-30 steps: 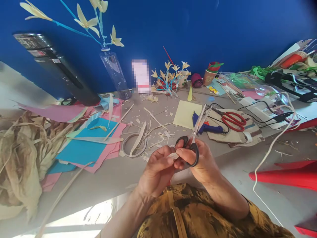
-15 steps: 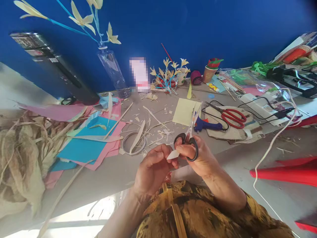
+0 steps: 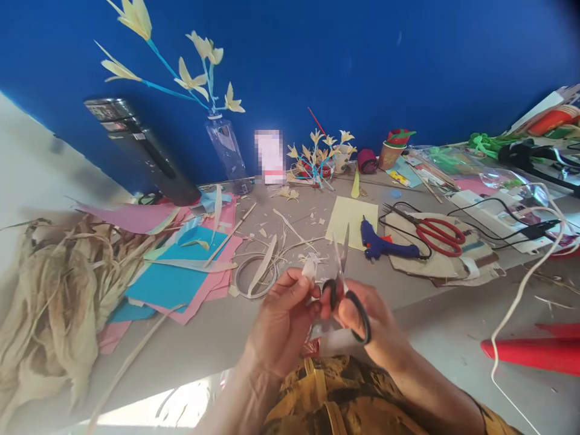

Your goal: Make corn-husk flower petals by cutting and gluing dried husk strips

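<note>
My left hand (image 3: pixel 281 320) pinches a small pale petal-shaped piece (image 3: pixel 310 269) between thumb and fingertips, its tip pointing up. Close beside it, my right hand (image 3: pixel 378 317) has its fingers through the black handle loops of a pair of scissors (image 3: pixel 344 266). The blades stand apart and point away from me, just right of the pale piece and not touching it. Beyond the hands lie a roll of tape (image 3: pixel 240 284) with a pale strip across it, a yellow paper square (image 3: pixel 347 211) and a blue glue gun (image 3: pixel 389 246).
Red-handled scissors (image 3: pixel 439 235) rest on a folded cloth (image 3: pixel 408 263) at the right. Blue sheets (image 3: pixel 167 284) and dried husks (image 3: pixel 49 302) lie left. A clear bottle (image 3: pixel 229 151) with handmade flowers stands at the back, beside a black thermos (image 3: pixel 149 157). A white cord (image 3: pixel 516 314) hangs at the right.
The pale piece has passed from my right fingers to my left and now points up. The scissor blades have spread wider. The whole scene has shifted right and down in view.
</note>
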`<state>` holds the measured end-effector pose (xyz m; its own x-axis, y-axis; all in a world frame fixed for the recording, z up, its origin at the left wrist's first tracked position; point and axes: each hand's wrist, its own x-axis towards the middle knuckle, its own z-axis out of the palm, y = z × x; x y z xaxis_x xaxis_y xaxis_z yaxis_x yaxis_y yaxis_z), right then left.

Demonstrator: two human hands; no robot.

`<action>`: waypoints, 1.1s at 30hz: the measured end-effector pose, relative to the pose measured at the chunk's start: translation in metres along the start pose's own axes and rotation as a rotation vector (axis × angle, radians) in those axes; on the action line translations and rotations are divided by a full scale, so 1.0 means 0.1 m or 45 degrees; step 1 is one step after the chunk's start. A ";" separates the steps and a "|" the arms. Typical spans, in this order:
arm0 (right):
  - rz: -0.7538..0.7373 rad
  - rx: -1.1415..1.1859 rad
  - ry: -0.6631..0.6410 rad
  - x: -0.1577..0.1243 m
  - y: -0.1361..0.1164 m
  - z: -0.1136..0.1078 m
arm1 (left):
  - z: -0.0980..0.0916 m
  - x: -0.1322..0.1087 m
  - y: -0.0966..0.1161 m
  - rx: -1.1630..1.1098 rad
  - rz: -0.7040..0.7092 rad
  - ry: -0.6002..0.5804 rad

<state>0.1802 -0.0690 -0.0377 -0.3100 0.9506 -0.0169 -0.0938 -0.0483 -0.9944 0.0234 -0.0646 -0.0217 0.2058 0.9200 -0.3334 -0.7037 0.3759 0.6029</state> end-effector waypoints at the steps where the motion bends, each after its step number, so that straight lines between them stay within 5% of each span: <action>1: 0.029 -0.041 -0.019 -0.03 -0.02 0.04 | 0.02 0.00 0.00 -0.015 0.035 0.013; 6: 0.163 -0.051 -0.076 -0.11 -0.08 0.23 | 0.13 -0.01 -0.01 -0.010 0.222 0.115; 33: 0.240 0.011 -0.044 -0.04 0.02 0.37 | 0.13 -0.01 -0.01 0.074 0.080 0.165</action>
<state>0.1461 -0.0841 -0.0361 -0.3552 0.9133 -0.1993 -0.0388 -0.2274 -0.9730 0.0325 -0.0648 -0.0121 0.0709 0.9213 -0.3822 -0.6713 0.3275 0.6649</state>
